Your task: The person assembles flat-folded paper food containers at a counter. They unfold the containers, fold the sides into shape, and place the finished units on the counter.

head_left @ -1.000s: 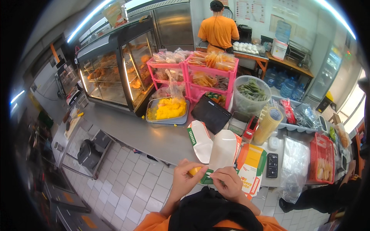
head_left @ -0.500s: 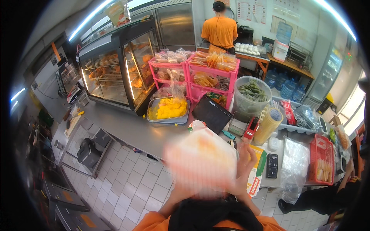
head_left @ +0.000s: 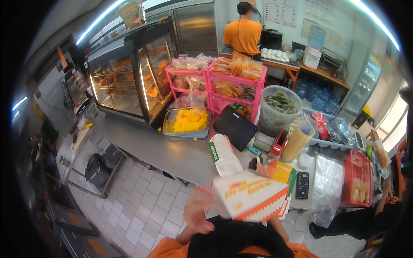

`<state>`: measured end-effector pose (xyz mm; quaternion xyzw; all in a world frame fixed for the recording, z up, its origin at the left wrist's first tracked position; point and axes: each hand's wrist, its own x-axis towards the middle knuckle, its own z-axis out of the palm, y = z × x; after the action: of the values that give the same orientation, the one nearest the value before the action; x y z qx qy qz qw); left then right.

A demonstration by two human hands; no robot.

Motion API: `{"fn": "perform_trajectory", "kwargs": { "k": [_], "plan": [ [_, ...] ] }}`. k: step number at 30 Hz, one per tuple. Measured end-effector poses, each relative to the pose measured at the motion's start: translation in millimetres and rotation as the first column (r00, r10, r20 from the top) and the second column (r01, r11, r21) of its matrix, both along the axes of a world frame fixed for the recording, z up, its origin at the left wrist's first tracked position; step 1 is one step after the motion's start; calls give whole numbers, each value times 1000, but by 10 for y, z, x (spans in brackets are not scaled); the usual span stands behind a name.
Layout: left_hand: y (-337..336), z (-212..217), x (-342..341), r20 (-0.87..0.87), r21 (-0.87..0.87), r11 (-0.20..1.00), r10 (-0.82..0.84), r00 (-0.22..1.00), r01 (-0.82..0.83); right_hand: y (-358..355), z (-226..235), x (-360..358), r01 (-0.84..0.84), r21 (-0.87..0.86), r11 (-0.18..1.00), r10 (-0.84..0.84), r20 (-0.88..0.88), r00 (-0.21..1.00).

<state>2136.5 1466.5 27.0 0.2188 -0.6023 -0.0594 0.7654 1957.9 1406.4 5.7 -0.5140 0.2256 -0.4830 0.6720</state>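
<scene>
A white and orange cardboard food box (head_left: 249, 195) is held up tilted in front of my body, over the counter's near edge. My right hand (head_left: 261, 170) grips it from behind; only some fingertips and the forearm show past the box. My left hand (head_left: 198, 215) is off the box, just to its left, with the fingers apart and blurred. Beyond the box, an opened white carton (head_left: 226, 155) with green and orange print lies on the steel counter. Flat yellow, green and white cartons (head_left: 282, 172) lie to the right, partly hidden by the box.
On the counter (head_left: 172, 152) stand a lit food warmer (head_left: 129, 81), a tray of yellow food (head_left: 187, 121), pink racks (head_left: 236, 76), a black tablet (head_left: 235, 128), a clear tub (head_left: 282, 105), a phone (head_left: 303, 185) and a red basket (head_left: 358, 176). A co-worker (head_left: 243, 34) stands far back; another person's arm (head_left: 384, 195) shows at right.
The box has swung right and turned its printed side up. My left hand has come off it, while the right still holds it. The opened carton beyond is now more exposed.
</scene>
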Motion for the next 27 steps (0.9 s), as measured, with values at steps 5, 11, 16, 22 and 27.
{"fn": "perform_trajectory", "kwargs": {
  "k": [5, 11, 16, 22, 27],
  "plan": [
    [-98, -104, 77, 174, 246, 968, 8, 985, -51, -20, 111, -42, -274, -384, 882, 122, -376, 919],
    [-4, -141, 132, 266, 36, 996, -83, 960, 76, 46, 295, -44, -385, -646, 659, 233, -312, 921],
    [32, -177, -23, 113, 399, 914, -132, 985, 76, 99, 309, -40, 47, -895, 443, 10, 58, 998],
    [-66, -144, -122, 30, 344, 928, -163, 986, 143, 44, 258, -173, 137, -954, 268, -298, 53, 953],
    [-18, -103, -170, 123, 304, 939, 132, 984, -164, 65, 270, -29, 321, -892, 318, -555, 99, 826]
  ]
}}
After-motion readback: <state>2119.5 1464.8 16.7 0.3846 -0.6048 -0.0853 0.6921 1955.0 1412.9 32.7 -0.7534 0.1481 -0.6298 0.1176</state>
